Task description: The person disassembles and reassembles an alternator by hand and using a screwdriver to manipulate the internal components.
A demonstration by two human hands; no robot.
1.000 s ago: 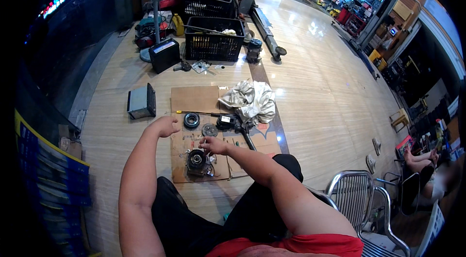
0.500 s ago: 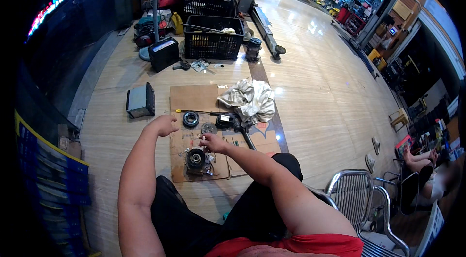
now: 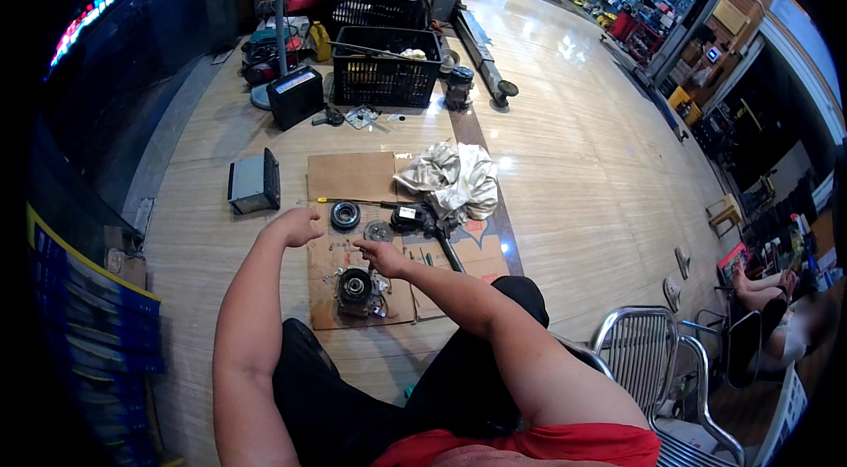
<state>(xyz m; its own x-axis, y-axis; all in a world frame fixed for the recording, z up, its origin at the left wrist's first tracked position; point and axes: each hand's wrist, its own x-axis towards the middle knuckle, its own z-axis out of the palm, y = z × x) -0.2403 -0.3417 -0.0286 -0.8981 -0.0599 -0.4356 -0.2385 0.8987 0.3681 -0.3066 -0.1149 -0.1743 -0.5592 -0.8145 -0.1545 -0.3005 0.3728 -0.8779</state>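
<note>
My left hand (image 3: 298, 227) hovers at the left edge of the flattened cardboard (image 3: 351, 176), its fingers loosely stretched and nothing visible in them. My right hand (image 3: 383, 257) is above the middle of the cardboard, index finger extended to the left and thumb apart; I see nothing held. Just below it stands a dark machine part with a round black pulley (image 3: 355, 287), which looks like a compressor. Beyond the hands lie a black pulley ring (image 3: 345, 216) and a flat round metal plate (image 3: 378, 231). A black tool with a long handle (image 3: 450, 251) lies to the right.
A crumpled white cloth (image 3: 454, 180) covers the cardboard's far right corner. Left of the cardboard sits a grey metal box (image 3: 254, 182). Farther off are a black battery (image 3: 296, 98), black crates (image 3: 386, 70) and a fan. A metal chair (image 3: 637, 352) stands at my right, with a person beyond.
My right hand has shifted slightly up, and its index finger now points left instead of bending down toward the pulley. My left hand stays almost still.
</note>
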